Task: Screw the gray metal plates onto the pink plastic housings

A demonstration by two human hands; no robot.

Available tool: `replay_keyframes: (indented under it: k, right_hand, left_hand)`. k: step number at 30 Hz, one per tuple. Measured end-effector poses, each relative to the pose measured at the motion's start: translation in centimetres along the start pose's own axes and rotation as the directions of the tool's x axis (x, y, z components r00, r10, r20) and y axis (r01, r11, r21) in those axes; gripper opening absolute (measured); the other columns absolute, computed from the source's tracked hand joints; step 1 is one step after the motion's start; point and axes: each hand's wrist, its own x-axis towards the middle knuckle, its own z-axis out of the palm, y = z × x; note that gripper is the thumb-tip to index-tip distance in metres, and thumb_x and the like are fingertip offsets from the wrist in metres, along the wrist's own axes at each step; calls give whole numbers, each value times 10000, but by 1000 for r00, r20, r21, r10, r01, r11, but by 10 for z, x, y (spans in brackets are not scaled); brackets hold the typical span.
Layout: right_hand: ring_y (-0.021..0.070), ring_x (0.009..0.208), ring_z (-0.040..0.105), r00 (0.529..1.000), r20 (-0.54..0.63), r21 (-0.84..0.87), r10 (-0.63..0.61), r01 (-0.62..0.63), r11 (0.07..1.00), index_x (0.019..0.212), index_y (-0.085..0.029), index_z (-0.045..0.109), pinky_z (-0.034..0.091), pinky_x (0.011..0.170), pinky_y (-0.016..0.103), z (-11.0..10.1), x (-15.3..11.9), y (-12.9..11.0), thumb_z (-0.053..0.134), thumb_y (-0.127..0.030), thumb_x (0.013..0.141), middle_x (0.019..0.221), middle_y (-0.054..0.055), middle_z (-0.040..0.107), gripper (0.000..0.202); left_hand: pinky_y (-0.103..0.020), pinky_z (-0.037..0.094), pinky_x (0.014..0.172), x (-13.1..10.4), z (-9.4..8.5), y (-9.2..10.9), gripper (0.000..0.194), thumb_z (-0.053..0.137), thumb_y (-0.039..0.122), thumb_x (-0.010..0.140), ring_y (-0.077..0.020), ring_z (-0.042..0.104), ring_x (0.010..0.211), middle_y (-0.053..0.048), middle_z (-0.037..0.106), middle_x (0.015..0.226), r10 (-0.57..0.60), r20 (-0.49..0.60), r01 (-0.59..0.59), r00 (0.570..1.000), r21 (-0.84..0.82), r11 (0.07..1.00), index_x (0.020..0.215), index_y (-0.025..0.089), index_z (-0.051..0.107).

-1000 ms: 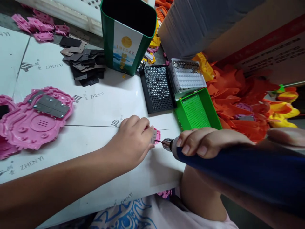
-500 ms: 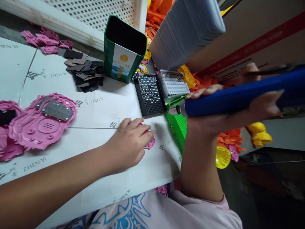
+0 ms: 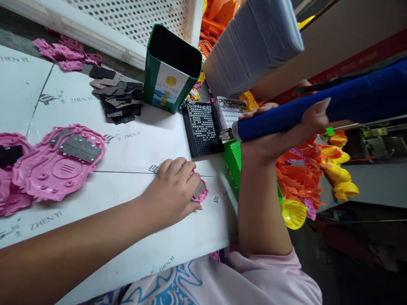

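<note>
Holding a small pink piece (image 3: 204,196) down on the table (image 3: 124,156), just below the middle of the frame, under the left hand (image 3: 173,188), with fingers (image 3: 182,168) bunched close together. Gripping a blue driver (image 3: 286,114) in the right hand (image 3: 280,142), right of centre, with the chuck (image 3: 226,134) near the right edge of a black tray (image 3: 202,149). Probably partway along: already set with a grey plate (image 3: 199,189) (cannot tell how well screwed down, with fingers in the way). Seemingly further on at left of frame, with screw-studded grey plates (image 3: 82,147) on a larger pink shell (image 3: 41,169). Left loose at upper left, in a pile of dark plates (image 3: 122,99). Dotted with what look like silver screws (image 3: 206,127), in the case of the black tray; lined with small metal parts (image 3: 237,103) at the far end, for the white box (image 3: 230,114) beside it. Cannot make out contents in the partly hidden green bin (image 3: 233,163) or the dark-mouthed green tin (image 3: 151,82), upper centre.
</note>
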Motion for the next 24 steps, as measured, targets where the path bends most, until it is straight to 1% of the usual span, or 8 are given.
replay_keyframes:
  k: [3, 6, 10, 13, 15, 18, 20, 24]
  right_hand:
    - [112, 384, 559, 1000, -5, 0, 11, -11, 1000, 860, -260, 516, 442, 386, 231, 1, 0, -1, 330, -540, 854, 492, -82, 532, 336]
    - [121, 358, 538, 1000, 23, -6, -11, 11, 1000, 873, -248, 545, 430, 364, 240, 4, 0, -3, 320, -534, 848, 458, -68, 545, 366]
    - [113, 353, 531, 1000, 28, -19, -12, 12, 1000, 933, -248, 560, 426, 375, 230, 7, 0, -4, 330, -512, 848, 451, -75, 533, 360]
    - [108, 368, 529, 999, 32, -12, -5, 5, 1000, 984, -240, 553, 436, 389, 230, 6, 2, -4, 352, -524, 839, 466, -74, 528, 377]
    - [110, 370, 525, 999, 34, -16, -20, 20, 1000, 978, -242, 551, 430, 385, 232, 5, 3, -7, 338, -539, 843, 467, -78, 511, 389]
    - [108, 385, 524, 999, 34, -5, -41, 42, 999, 939, -253, 581, 422, 388, 226, 2, 1, -22, 301, -530, 858, 471, -79, 499, 402]
    - [104, 403, 517, 997, 76, 20, -10, 9, 1000, 904, -254, 623, 433, 401, 227, -3, -7, -37, 332, -531, 838, 473, -73, 521, 407]
    - [124, 426, 507, 970, 220, 27, 101, -110, 994, 879, -288, 676, 468, 420, 274, -25, -31, -61, 597, -613, 682, 541, -65, 605, 388]
  left_hand:
    - [-427, 376, 852, -1, 1, 0, 415, 777, 439, 754, -320, 520, 1023, -151, 616, 1125, 11, -6, -10, 1000, 8, 1000, 980, 115, 648]
    - [-434, 376, 857, -2, 1, -1, 356, 749, 403, 780, -324, 522, 1030, -154, 613, 1133, 13, -10, -13, 1000, 3, 1000, 969, 118, 650]
    - [-443, 378, 866, -2, -1, -1, 339, 732, 383, 789, -331, 520, 1049, -157, 608, 1146, 10, 9, -10, 1000, -20, 1000, 982, 117, 649]
    - [-449, 377, 875, -1, -1, -1, 347, 731, 377, 787, -331, 519, 1054, -155, 605, 1140, 5, 23, -4, 1000, -28, 1000, 995, 111, 651]
    - [-450, 378, 876, -1, 0, -1, 352, 738, 374, 781, -328, 521, 1049, -153, 605, 1135, 0, 27, 1, 1000, -33, 999, 997, 109, 653]
    - [-445, 384, 864, 1, 0, -1, 351, 750, 368, 770, -322, 525, 1037, -150, 607, 1139, -11, 23, 12, 1000, -42, 999, 993, 113, 659]
    - [-443, 388, 855, 1, -1, -1, 351, 757, 373, 764, -321, 527, 1028, -146, 611, 1133, -12, 19, 13, 1000, -42, 999, 982, 115, 662]
    - [-438, 392, 837, 2, -1, -1, 348, 774, 385, 753, -319, 533, 1010, -133, 621, 1104, -20, 16, 20, 1000, -37, 999, 954, 122, 667]
